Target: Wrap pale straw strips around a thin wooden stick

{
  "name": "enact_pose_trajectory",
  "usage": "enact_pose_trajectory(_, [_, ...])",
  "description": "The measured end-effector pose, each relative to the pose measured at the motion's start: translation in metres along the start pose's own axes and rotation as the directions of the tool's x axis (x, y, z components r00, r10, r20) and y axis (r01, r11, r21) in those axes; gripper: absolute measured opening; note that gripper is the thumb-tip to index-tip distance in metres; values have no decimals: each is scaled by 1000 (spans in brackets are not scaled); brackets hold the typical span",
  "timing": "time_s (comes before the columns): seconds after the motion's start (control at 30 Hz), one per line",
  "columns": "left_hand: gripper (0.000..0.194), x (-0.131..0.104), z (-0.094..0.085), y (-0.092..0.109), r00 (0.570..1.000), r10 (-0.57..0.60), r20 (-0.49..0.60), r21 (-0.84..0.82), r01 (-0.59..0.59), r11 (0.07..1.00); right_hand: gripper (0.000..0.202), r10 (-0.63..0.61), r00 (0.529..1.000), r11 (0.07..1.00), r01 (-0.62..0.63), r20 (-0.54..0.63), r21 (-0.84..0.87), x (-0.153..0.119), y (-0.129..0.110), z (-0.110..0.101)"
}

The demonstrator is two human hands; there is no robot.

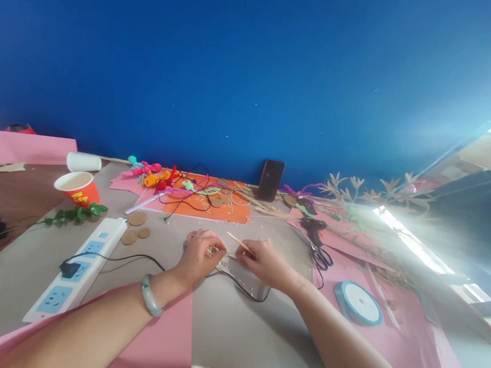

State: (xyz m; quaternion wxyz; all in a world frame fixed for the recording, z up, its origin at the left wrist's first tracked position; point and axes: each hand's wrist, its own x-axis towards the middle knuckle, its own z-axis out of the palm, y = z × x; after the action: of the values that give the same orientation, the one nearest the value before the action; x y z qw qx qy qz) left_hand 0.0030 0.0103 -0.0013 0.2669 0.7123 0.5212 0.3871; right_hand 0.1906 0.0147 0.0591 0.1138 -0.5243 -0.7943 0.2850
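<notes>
My right hand (264,263) is closed around a thin wooden stick (237,240), whose pale end juts up and to the left past the fingers. Facing it, my left hand (204,255) has its fingers curled into a pinch over a small pale piece, partly hidden and too small to name. The two hands nearly meet above the grey tabletop (239,341). A black cable (253,299) loops just below them. A jade-coloured bangle (151,296) circles my left wrist.
Left are a power strip (85,268), three wooden discs (137,218) and a red paper cup (82,194). A phone (271,180) leans at the blue wall, near colourful pipe cleaners (150,179). Right lie a glue gun (313,228), scissors (323,257) and a ribbon spool (359,305).
</notes>
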Motion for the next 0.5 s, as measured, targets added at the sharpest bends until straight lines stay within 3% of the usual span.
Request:
enact_pose_trajectory(0.1, [5,2,2,-6,999,5,-34,-73,-7,997,15,-27,999,996,30,-35,85,2,0,2])
enact_pose_trajectory(0.27, [13,-3,1,-3,998,-2,-61,-224,-12,975,21,59,994,960,-33,-87,279,0,-3,-5])
enact_pose_trajectory(0.4, [26,-7,-4,6,997,-80,-20,-361,67,930,23,95,993,941,-67,-71,333,-1,-6,-8])
enact_pose_trajectory(0.5, [26,-8,-8,12,998,-67,5,-387,64,920,23,111,993,928,-90,-37,361,-2,-7,-8])
